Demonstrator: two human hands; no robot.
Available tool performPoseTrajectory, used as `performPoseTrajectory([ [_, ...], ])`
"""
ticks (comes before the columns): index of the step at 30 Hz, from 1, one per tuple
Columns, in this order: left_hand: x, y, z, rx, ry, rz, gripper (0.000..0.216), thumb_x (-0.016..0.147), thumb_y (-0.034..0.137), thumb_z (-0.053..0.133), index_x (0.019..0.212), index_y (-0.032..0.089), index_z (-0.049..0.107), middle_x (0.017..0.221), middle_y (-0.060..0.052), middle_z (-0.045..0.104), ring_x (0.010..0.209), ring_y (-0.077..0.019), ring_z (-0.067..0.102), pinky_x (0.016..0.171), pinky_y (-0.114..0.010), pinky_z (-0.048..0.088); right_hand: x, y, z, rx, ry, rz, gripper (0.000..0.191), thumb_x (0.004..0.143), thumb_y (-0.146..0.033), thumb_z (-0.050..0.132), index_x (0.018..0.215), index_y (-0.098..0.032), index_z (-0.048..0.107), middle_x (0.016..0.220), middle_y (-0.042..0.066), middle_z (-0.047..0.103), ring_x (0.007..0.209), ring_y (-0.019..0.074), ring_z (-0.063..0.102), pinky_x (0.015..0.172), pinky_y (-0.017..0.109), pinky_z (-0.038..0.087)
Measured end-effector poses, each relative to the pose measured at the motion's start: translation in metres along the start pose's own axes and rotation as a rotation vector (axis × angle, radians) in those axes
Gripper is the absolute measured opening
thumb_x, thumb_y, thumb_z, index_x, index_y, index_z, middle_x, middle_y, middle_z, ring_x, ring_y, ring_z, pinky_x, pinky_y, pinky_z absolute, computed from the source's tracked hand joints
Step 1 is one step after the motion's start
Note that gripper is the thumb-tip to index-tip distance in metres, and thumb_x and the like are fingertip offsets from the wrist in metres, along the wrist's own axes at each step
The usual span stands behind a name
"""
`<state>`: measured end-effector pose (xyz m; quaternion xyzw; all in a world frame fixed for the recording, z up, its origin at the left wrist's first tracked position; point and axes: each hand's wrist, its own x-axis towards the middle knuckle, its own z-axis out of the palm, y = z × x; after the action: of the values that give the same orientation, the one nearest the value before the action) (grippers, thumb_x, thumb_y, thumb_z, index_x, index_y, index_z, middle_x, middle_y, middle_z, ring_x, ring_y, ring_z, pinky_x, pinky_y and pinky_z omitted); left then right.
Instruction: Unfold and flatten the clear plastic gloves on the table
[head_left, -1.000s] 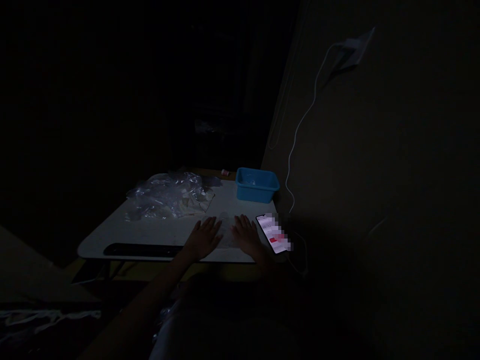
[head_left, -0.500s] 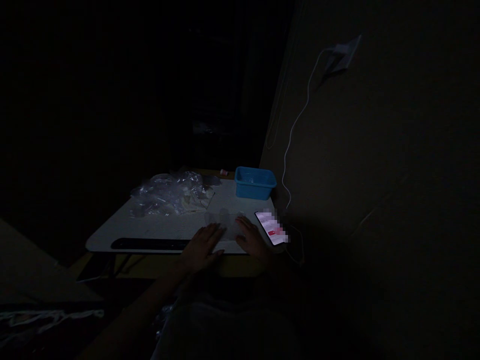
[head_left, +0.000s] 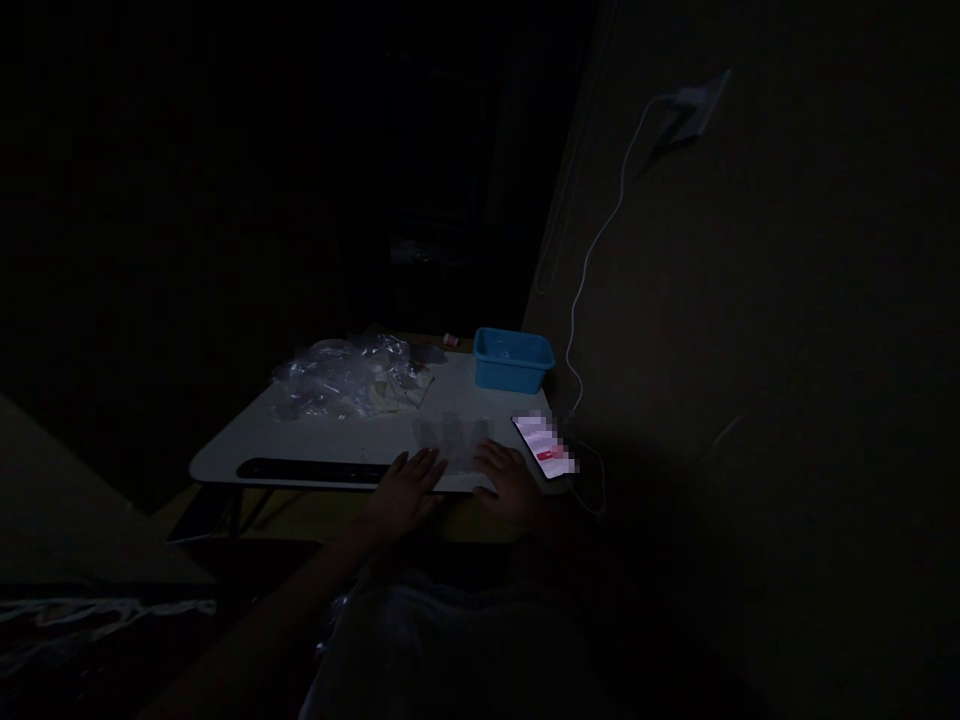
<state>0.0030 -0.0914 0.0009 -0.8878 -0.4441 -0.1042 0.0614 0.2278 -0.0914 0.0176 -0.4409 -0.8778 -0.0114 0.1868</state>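
Note:
A thin, see-through plastic bag or sheet (head_left: 453, 436) lies flat near the front edge of the white table (head_left: 352, 437). My left hand (head_left: 409, 490) rests at its lower left side, palm down, with the fingers stretched out. On the other side, my right hand (head_left: 508, 480) lies with its fingers extended over the sheet's lower right part. Neither hand grips anything that I can see. Dim light hides the sheet's exact outline and the fingertips' contact with it.
A heap of clear plastic bags (head_left: 352, 375) covers the table's back left. At the back right stands a blue basin (head_left: 512, 375), with a small pinkish cup-like item (head_left: 451, 340) beside it. A lit phone (head_left: 544, 445) lies at the right edge; a white cable (head_left: 574, 320) hangs from the wall.
Both hands have slid slightly toward the table's front edge, staying flat and spread. The view has shifted a little; the plastic sheet stays in about the same place.

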Motion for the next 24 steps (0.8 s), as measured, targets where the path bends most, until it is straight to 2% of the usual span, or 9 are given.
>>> performPoseTrajectory([
  [4,-0.006,0.003,0.001,-0.047,0.110,-0.002,0.053,0.085,0.025,0.036,0.136,0.020,0.022,0.138,-0.010,0.034,0.125,-0.0199,0.033,0.100,-0.041,0.028,-0.007,-0.002,0.003,-0.007,0.031,-0.051,0.044,0.073,-0.032,0.056,0.114,-0.015,0.052,0.127,0.011,0.047,0.123,0.0239,0.031,0.097,0.040,0.023],
  [6,-0.009,0.001,0.005,-0.063,0.163,0.005,0.051,0.085,0.022,0.036,0.135,0.017,0.025,0.136,-0.011,0.037,0.122,-0.0192,0.037,0.099,-0.039,0.031,-0.010,-0.002,0.006,-0.010,0.048,-0.066,0.042,0.072,-0.030,0.058,0.112,-0.016,0.053,0.124,0.011,0.049,0.120,0.0245,0.034,0.095,0.041,0.024],
  [10,-0.014,-0.008,0.017,-0.073,0.224,0.052,0.035,0.086,0.023,0.036,0.117,0.016,0.049,0.126,-0.011,0.050,0.114,-0.0193,0.047,0.098,-0.039,0.033,-0.014,0.000,0.011,-0.023,0.108,-0.068,0.033,0.073,-0.026,0.058,0.105,-0.018,0.057,0.117,0.010,0.054,0.114,0.0241,0.040,0.092,0.040,0.026],
  [12,-0.015,-0.010,0.019,-0.082,0.251,0.083,0.029,0.087,0.023,0.036,0.108,0.017,0.055,0.122,-0.009,0.054,0.111,-0.0188,0.050,0.098,-0.040,0.032,-0.015,-0.001,0.013,-0.023,0.138,-0.067,0.028,0.074,-0.025,0.057,0.101,-0.019,0.058,0.113,0.009,0.056,0.109,0.0232,0.043,0.089,0.039,0.028],
  [20,-0.008,-0.011,0.006,-0.175,0.339,0.041,0.030,0.086,0.026,0.039,0.112,0.020,0.054,0.112,-0.008,0.061,0.105,-0.0188,0.054,0.094,-0.041,0.035,-0.010,-0.005,0.007,-0.019,0.221,-0.077,0.013,0.076,-0.014,0.052,0.085,-0.019,0.061,0.095,0.005,0.062,0.095,0.0196,0.048,0.080,0.034,0.031],
  [24,-0.001,-0.019,0.003,-0.272,0.316,-0.031,0.028,0.081,0.027,0.047,0.106,0.022,0.058,0.111,-0.008,0.061,0.104,-0.0214,0.055,0.093,-0.043,0.035,-0.004,-0.004,0.000,0.037,0.268,-0.031,0.013,0.076,-0.011,0.051,0.081,-0.018,0.061,0.087,0.004,0.063,0.089,0.0183,0.050,0.079,0.033,0.034],
])
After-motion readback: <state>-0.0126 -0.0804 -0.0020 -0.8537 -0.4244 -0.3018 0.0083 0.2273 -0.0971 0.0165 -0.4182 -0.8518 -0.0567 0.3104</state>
